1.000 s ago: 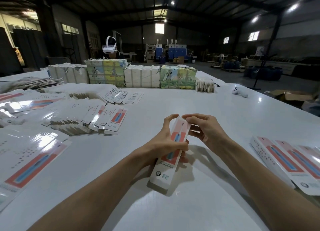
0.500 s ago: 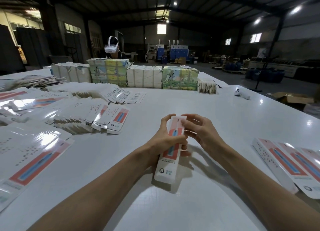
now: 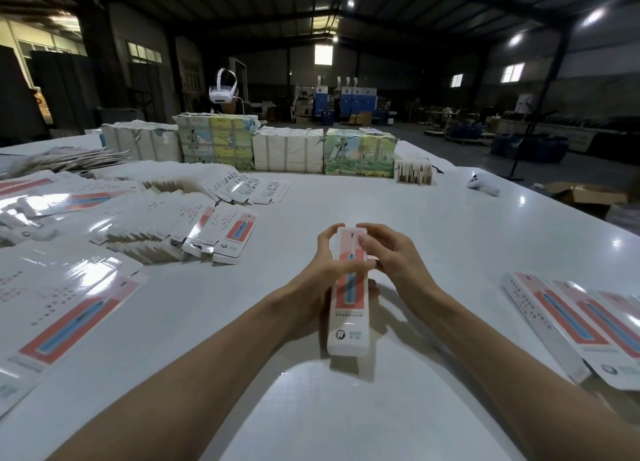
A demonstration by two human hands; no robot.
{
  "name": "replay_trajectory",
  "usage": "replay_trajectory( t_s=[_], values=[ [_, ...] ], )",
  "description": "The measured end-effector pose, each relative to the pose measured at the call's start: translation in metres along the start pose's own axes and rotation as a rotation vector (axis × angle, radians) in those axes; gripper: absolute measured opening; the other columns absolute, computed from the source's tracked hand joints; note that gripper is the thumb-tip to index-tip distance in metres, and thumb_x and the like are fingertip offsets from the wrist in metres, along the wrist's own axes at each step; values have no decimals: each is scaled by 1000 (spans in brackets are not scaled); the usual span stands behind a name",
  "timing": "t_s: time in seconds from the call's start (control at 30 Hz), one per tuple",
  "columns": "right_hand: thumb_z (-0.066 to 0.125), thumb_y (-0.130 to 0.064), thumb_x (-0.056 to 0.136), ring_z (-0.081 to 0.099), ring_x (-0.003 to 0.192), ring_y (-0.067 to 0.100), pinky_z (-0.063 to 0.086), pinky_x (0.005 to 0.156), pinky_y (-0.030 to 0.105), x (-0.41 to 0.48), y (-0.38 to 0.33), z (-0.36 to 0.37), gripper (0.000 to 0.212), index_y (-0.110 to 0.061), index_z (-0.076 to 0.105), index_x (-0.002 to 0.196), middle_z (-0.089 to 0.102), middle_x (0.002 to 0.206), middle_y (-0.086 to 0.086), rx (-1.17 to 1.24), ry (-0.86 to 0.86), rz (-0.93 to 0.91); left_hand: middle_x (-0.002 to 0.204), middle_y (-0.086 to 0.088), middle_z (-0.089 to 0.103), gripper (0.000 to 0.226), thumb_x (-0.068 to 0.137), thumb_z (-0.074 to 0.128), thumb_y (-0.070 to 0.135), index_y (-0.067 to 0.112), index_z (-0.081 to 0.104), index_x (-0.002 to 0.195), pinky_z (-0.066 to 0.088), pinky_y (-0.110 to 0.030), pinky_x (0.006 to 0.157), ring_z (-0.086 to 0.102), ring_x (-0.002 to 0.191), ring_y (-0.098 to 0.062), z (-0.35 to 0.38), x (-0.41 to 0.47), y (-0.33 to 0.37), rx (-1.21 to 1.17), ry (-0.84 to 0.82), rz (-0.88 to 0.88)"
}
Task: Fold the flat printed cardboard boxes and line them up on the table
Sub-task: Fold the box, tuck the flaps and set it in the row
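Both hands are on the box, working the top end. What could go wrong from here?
1. The left hand wraps the box mid-body; squeezing could crease its panels while the right hand works the top flap.
2. The table looks glossy, so the bottom end could slide.
3. The folded boxes lie near the right forearm; a sweep could knock the row askew.

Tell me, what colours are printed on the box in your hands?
White box, coral-red panel with a blue shape; the head view shows it.

Folded box [image 3: 349, 294] mid-counter [image 3: 450, 239] between both hands; flat box stacks [image 3: 166, 225] left, folded row [image 3: 581, 325] right, bundles [image 3: 287, 147] behind.
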State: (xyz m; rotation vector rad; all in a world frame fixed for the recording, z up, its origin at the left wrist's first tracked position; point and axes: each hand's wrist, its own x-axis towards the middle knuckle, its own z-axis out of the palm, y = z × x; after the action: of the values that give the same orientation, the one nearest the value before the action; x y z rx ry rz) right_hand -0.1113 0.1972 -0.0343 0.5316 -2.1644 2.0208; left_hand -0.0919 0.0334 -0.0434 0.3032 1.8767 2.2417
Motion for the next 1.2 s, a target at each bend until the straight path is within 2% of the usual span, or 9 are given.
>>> replay_trajectory(
  t_s=[0.1,0.23,0.3,0.43,0.53,0.7,0.87,1.03,1.2],
  values=[
    [58,-36,106,69,112,17,62,82,26,-3,1,2,37,-26,52,141,62,131,-2,-162,8,-11,123,-16,66,85,80,77,46,43,27,149,64,-42,76,79,93,-30,5,1,2,-84,60,2],
    [58,-24,107,65,101,11,55,72,12,-4,2,1,14,-21,59,120,57,121,1,-453,63,-175,131,-16,65,64,100,62,49,39,29,154,64,-48,82,76,106,-32,5,0,-1,-195,60,17],
    [59,-29,105,61,100,10,51,79,18,-6,0,1,16,-21,67,117,57,115,-2,-646,43,-229,144,-20,56,67,102,61,48,34,27,157,60,-56,92,71,116,-36,5,0,-1,-306,40,21],
    [57,-69,94,57,100,9,53,85,29,-15,-9,5,59,-22,63,129,49,115,-5,-850,-168,-151,139,-33,58,75,98,58,63,9,43,148,59,-56,95,68,118,-43,1,-5,7,-356,24,-50],
    [65,-61,93,57,99,17,55,77,26,-19,-18,3,52,-19,59,124,44,112,-2,-948,-254,-122,134,-30,65,71,97,51,72,10,61,131,54,-52,107,70,118,-38,0,-8,9,-324,22,-102],
    [56,-35,103,50,108,25,53,81,35,-40,-31,-26,52,-23,41,151,47,123,7,-1285,-54,-88,141,-13,56,56,104,55,53,28,38,151,52,-47,109,61,127,-30,-1,5,1,-186,242,32],
    [49,-31,107,45,126,26,43,106,42,-80,-27,-72,49,-20,36,153,46,140,7,-1580,69,199,126,-15,66,35,102,65,32,20,55,134,62,-35,88,69,111,-22,-8,8,-4,-115,213,84],
    [52,-20,106,44,139,28,36,120,42,-108,-23,-99,50,-13,33,151,44,149,9,-1712,162,313,126,-8,67,27,101,67,26,27,64,128,58,-43,102,72,107,-19,-8,7,-9,29,187,67],
    [57,-22,105,41,146,29,32,124,43,-126,-26,-119,61,-12,25,156,39,157,11,-1751,197,353,124,-11,66,20,104,62,19,23,66,124,61,-43,96,72,106,-23,-5,2,-5,77,207,53]
  ],
)
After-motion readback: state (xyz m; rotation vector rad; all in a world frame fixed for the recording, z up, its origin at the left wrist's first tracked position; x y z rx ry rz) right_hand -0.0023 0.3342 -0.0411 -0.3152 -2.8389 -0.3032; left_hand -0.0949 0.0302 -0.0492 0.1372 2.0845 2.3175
